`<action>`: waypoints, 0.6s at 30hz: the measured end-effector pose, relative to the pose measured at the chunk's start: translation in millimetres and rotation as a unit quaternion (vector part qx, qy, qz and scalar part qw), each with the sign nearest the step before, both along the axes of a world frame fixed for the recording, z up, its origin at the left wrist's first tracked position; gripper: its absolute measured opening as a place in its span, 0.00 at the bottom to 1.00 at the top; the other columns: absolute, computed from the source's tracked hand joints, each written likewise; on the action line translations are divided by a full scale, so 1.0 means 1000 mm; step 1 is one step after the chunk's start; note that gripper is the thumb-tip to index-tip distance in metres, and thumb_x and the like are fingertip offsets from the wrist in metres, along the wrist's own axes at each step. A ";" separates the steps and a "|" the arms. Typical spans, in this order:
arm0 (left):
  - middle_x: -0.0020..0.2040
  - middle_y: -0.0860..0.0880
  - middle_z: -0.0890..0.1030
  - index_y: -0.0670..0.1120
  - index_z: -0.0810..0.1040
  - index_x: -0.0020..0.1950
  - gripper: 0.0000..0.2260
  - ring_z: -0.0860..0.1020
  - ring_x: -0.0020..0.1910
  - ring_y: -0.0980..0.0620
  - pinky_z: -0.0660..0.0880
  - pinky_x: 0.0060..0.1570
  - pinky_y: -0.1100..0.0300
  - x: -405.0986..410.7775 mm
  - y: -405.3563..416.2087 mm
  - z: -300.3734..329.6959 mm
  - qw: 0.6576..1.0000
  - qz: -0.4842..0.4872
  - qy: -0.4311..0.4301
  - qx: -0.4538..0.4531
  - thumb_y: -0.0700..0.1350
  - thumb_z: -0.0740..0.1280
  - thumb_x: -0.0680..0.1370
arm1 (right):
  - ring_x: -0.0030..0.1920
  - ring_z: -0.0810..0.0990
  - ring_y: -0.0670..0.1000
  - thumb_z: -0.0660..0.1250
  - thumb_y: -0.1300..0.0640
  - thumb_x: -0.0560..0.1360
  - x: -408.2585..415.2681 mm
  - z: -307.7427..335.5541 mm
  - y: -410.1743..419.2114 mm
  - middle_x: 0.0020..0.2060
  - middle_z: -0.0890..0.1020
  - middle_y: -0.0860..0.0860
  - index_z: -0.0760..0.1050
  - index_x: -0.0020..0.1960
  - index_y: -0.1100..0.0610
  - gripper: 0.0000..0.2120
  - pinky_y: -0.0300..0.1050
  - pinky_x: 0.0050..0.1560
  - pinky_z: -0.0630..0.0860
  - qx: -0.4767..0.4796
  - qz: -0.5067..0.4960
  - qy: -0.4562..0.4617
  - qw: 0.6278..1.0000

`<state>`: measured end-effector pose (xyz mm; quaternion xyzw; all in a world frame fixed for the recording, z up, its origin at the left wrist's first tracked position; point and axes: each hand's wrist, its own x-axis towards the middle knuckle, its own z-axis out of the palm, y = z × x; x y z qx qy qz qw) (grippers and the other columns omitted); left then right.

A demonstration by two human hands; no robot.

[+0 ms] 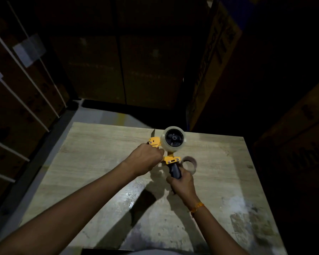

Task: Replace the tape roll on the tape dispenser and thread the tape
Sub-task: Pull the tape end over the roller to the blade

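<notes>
A yellow tape dispenser [170, 159] is held above the wooden table [92, 162]. A clear tape roll [173, 138] sits on its black hub. My right hand [181, 183] grips the dispenser's black handle from below. My left hand [147, 157] is closed at the yellow front part, just left of the roll, with its fingertips hidden under the frame; whether it pinches tape I cannot tell. The metal blade end pokes out above that hand. An empty brown cardboard core [190, 165] lies on the table right of the handle.
Stacked cardboard boxes [118, 70] stand behind the table, and more rise on the right [293, 126]. Strapped boxes with white labels [17, 89] fill the left side. A strip of grey floor [107, 116] shows beyond the table's far edge. The scene is dim.
</notes>
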<state>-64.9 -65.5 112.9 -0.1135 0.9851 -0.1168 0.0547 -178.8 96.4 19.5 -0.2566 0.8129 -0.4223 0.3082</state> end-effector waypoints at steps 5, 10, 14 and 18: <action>0.36 0.46 0.83 0.45 0.78 0.46 0.11 0.83 0.31 0.43 0.62 0.28 0.55 0.008 0.008 -0.001 1.000 -0.005 0.004 0.000 0.32 0.72 0.71 | 0.22 0.77 0.53 0.72 0.63 0.66 0.004 -0.006 -0.001 0.28 0.78 0.54 0.79 0.44 0.57 0.07 0.46 0.26 0.78 0.007 -0.047 -0.094 0.994; 0.44 0.42 0.85 0.42 0.76 0.59 0.15 0.85 0.40 0.38 0.67 0.33 0.52 0.014 0.003 0.003 1.000 0.012 -0.001 0.005 0.30 0.67 0.75 | 0.22 0.74 0.52 0.72 0.65 0.67 0.004 -0.016 0.004 0.26 0.76 0.53 0.78 0.48 0.59 0.10 0.44 0.27 0.76 0.006 -0.057 -0.206 0.977; 0.46 0.41 0.84 0.41 0.76 0.61 0.14 0.84 0.43 0.38 0.67 0.35 0.51 0.012 -0.004 0.016 0.999 -0.034 -0.040 0.003 0.31 0.65 0.77 | 0.21 0.69 0.52 0.71 0.65 0.65 0.005 -0.018 0.006 0.24 0.72 0.54 0.75 0.41 0.60 0.08 0.42 0.26 0.71 0.027 -0.053 -0.264 0.963; 0.47 0.45 0.84 0.46 0.81 0.58 0.12 0.84 0.47 0.40 0.69 0.37 0.54 -0.002 -0.023 0.050 0.993 -0.084 -0.074 0.021 0.36 0.69 0.76 | 0.21 0.64 0.51 0.68 0.68 0.67 0.009 -0.013 0.006 0.23 0.67 0.54 0.70 0.36 0.57 0.09 0.41 0.27 0.65 0.053 -0.039 -0.349 0.935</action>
